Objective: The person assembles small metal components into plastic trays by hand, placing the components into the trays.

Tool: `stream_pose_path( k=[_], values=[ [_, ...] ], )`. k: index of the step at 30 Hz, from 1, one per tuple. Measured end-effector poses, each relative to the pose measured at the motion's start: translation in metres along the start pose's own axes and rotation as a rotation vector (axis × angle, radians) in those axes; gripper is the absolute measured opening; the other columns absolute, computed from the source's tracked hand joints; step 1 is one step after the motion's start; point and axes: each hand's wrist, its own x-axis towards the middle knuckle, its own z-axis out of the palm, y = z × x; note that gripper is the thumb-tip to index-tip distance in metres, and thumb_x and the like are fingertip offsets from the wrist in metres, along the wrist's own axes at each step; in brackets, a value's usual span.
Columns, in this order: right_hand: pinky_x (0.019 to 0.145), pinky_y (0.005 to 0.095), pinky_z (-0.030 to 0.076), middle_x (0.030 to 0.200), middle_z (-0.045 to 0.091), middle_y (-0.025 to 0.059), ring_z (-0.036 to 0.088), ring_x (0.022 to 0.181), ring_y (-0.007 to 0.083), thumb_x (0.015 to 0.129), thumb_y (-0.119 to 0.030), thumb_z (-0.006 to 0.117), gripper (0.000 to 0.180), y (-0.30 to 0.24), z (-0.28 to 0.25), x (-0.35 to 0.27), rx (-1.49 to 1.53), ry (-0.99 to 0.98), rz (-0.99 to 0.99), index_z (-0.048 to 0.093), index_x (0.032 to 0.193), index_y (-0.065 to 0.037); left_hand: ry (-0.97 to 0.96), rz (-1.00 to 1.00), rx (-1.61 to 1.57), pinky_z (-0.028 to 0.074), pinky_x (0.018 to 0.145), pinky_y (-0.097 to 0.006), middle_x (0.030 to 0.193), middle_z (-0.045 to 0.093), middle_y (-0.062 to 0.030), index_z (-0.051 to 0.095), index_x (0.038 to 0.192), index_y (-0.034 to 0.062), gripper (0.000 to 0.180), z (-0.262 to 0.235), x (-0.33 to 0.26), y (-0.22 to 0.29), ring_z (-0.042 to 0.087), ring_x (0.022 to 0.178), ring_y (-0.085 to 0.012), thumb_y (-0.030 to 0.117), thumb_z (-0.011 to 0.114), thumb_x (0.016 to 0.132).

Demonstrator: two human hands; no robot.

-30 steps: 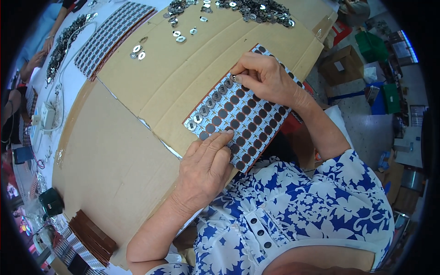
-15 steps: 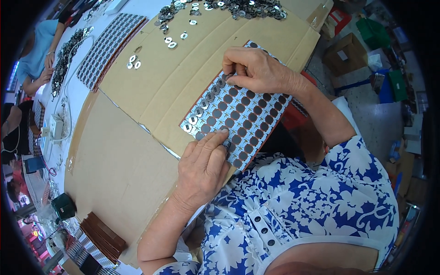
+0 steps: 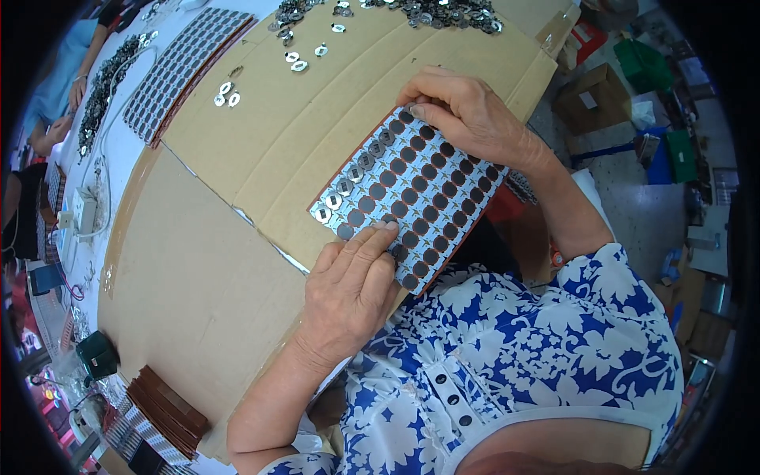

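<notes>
A flat tray (image 3: 419, 190) with rows of dark round recesses lies tilted at the near edge of a cardboard-covered table (image 3: 198, 261). Small shiny metal pieces fill its far left row. My left hand (image 3: 348, 289) rests on the tray's near left corner, fingertips pressing on it. My right hand (image 3: 463, 111) grips the tray's far corner, with fingers pinched at the top row. Whether a small piece sits between those fingers is hidden.
Loose metal pieces (image 3: 427, 12) are heaped at the table's far edge, with a few (image 3: 226, 91) scattered nearer. Another filled tray (image 3: 178, 67) lies far left. A stack of brown trays (image 3: 166, 408) sits near left. Another person (image 3: 55, 87) works far left. Boxes (image 3: 594, 99) stand on the floor at right.
The view has shifted slightly. My right hand has moved a little along the tray's far corner. My left hand stays on the near corner.
</notes>
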Motion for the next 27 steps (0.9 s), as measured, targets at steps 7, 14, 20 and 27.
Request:
stream_pose_path(
  k=[7,14,20,27],
  values=[
    [0.075,0.0250,0.050,0.089,0.064,-0.0041,0.061,0.083,0.0044,0.106,-0.003,0.069,0.006,-0.002,0.009,-0.002,0.295,-0.048,0.069,0.072,0.110,0.001,0.004,-0.002,-0.001,0.058,0.085,-0.044,0.134,0.075,-0.0232,0.066,0.104,-0.0031,0.031,-0.001,0.000,0.001,0.076,0.122,-0.0353,0.000,0.081,0.078],
    [0.069,0.0193,0.049,0.089,0.071,-0.0036,0.063,0.079,0.0012,0.107,-0.003,0.071,0.014,-0.001,0.008,-0.001,0.407,-0.099,0.266,0.078,0.117,0.002,-0.003,-0.013,-0.001,0.058,0.087,-0.044,0.134,0.075,-0.0219,0.066,0.103,-0.0023,0.029,-0.001,0.000,0.004,0.076,0.123,-0.0341,0.001,0.082,0.079],
    [0.068,0.0238,0.055,0.086,0.076,0.0029,0.066,0.075,0.0056,0.100,-0.004,0.078,0.016,-0.001,0.005,0.003,0.517,-0.158,0.328,0.081,0.113,0.005,-0.004,-0.012,0.005,0.058,0.089,-0.045,0.135,0.074,-0.0219,0.065,0.101,-0.0012,0.030,0.000,-0.002,0.004,0.075,0.125,-0.0336,0.004,0.083,0.078],
    [0.071,0.0241,0.058,0.082,0.077,0.0034,0.069,0.078,0.0062,0.099,-0.005,0.080,0.016,0.004,0.013,-0.001,0.512,-0.140,0.235,0.080,0.112,0.005,-0.015,-0.018,0.002,0.058,0.090,-0.045,0.136,0.074,-0.0216,0.065,0.101,-0.0006,0.032,0.000,-0.002,0.004,0.075,0.126,-0.0336,0.006,0.084,0.077]
  ],
)
